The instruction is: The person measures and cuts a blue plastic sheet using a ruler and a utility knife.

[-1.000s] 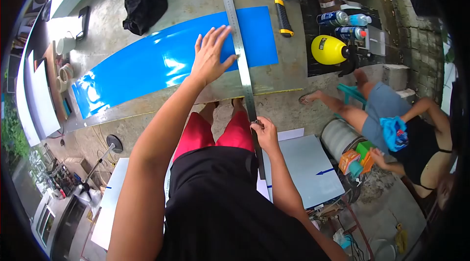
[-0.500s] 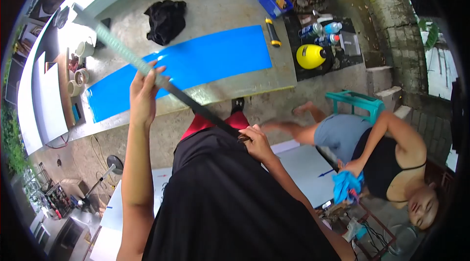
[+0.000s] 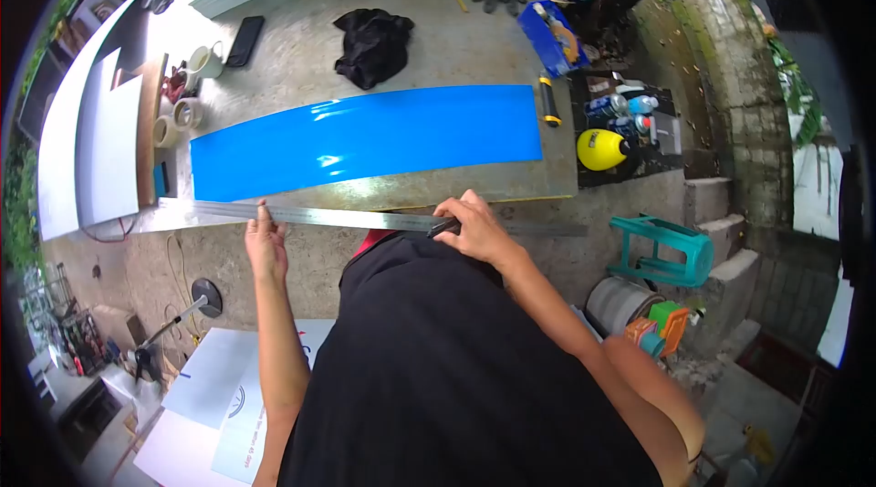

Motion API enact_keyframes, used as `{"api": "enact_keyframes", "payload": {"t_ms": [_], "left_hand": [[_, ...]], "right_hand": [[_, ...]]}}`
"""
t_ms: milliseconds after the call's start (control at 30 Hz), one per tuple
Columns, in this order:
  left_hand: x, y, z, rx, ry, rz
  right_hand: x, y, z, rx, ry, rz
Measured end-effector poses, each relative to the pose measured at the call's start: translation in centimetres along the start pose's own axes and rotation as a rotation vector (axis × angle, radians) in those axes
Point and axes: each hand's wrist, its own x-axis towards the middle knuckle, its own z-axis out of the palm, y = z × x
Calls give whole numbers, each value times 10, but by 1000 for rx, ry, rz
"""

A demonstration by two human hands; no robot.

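A long metal ruler (image 3: 347, 219) lies nearly level along the near edge of the worktable, in front of my body. My left hand (image 3: 265, 250) pinches it toward its left end, fingertips at its edge. Farther right, my right hand (image 3: 476, 228) is closed around the ruler together with a small dark object (image 3: 444, 228), whose kind I cannot make out. Beyond the ruler, a long glossy blue sheet (image 3: 365, 140) is spread flat on the table.
On the worktable (image 3: 292, 40) are a black cloth (image 3: 372, 47), a phone (image 3: 245, 41), a mug (image 3: 204, 62), tape rolls (image 3: 187, 113), a yellow-black tool (image 3: 548, 102) and a blue bin (image 3: 553, 38). A yellow spray bottle (image 3: 600, 150) and green stool (image 3: 662, 250) are right. Another person's arm (image 3: 652, 387) shows lower right.
The ruler has swung from a steep diagonal to nearly level, its left end coming down to the table edge. My left hand has lowered. The other person has moved mostly behind my right arm.
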Motion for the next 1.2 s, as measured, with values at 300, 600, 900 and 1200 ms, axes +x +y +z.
{"api": "enact_keyframes", "payload": {"t_ms": [300,600,900,1200], "left_hand": [[-3,-62,14,35,247,-59],[8,-126,32,-15,436,-109],[27,-123,60,42,473,-83],[44,-125,58,96,521,-93]], "right_hand": [[36,64,-23,-202,-73,-138],[71,139,-43,-202,-147,-251],[90,175,-28,-161,-139,-252],[94,169,-15,-151,-62,-242]]}}
